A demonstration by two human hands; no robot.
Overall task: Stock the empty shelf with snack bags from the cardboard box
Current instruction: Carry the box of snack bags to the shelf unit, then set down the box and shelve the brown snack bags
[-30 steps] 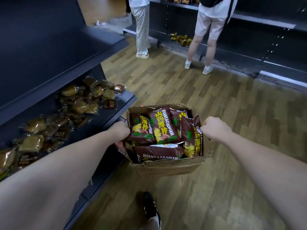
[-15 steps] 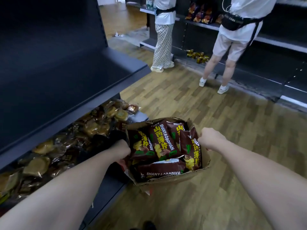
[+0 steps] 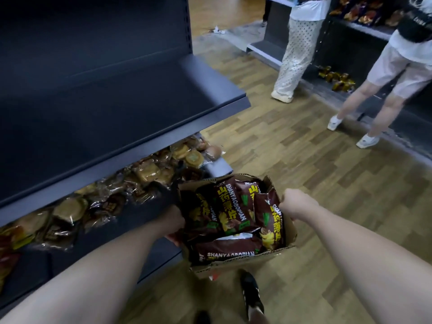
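Open brown cardboard box [image 3: 238, 263] of dark-brown snack bags [image 3: 230, 206] gripped by side walls: left hand [image 3: 174, 224], right hand [image 3: 295, 204] both clenched. Box held beside front edge of empty dark-grey metal shelf [image 3: 117, 108].

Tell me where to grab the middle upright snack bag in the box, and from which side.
Judging by its pose, pinch the top edge of the middle snack bag from above: it stands on end in the cardboard box, neighbours pressed against both faces. The left hand and right hand both grip the box.
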